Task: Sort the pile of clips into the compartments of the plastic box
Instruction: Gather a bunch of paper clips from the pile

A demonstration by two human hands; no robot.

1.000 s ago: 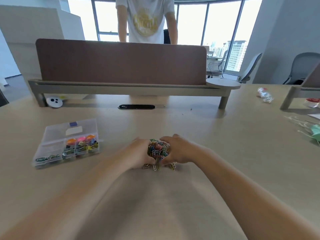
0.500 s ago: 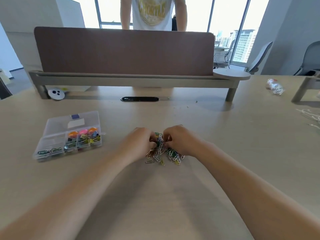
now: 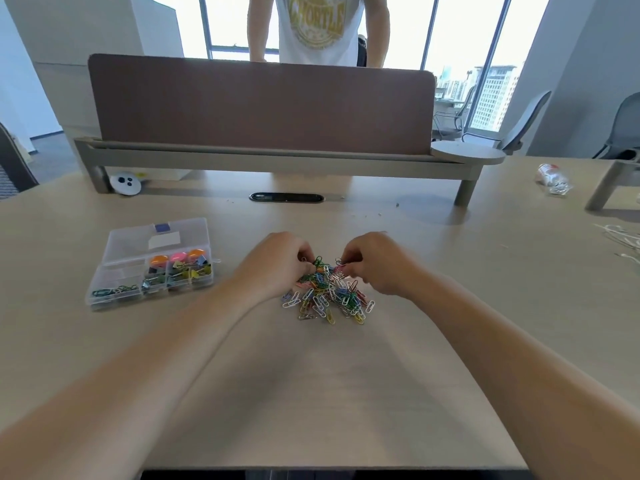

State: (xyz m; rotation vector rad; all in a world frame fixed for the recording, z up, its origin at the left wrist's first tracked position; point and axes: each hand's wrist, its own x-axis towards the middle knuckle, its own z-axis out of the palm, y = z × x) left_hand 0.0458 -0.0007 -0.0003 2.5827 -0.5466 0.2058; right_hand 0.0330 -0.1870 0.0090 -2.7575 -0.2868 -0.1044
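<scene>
Partly covered clips point(image 3: 327, 301), pinched by left hand point(image 3: 277, 266), right hand point(image 3: 377, 263)

We note bright daylight from blown-out windows point(image 3: 460, 29) behind; soft, faint shadows on tabletop point(image 3: 311, 393); wide-angle bending at edges; slight softness throughout.

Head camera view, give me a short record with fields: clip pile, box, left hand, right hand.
clip pile: mixed colours, loose on the table, between the hands
plastic box: open, left of the pile, apart from it; several compartments hold clips
left hand: fingers curled, pinching at the pile's far edge
right hand: fingers curled, pinching clips at the pile's far edge
</scene>
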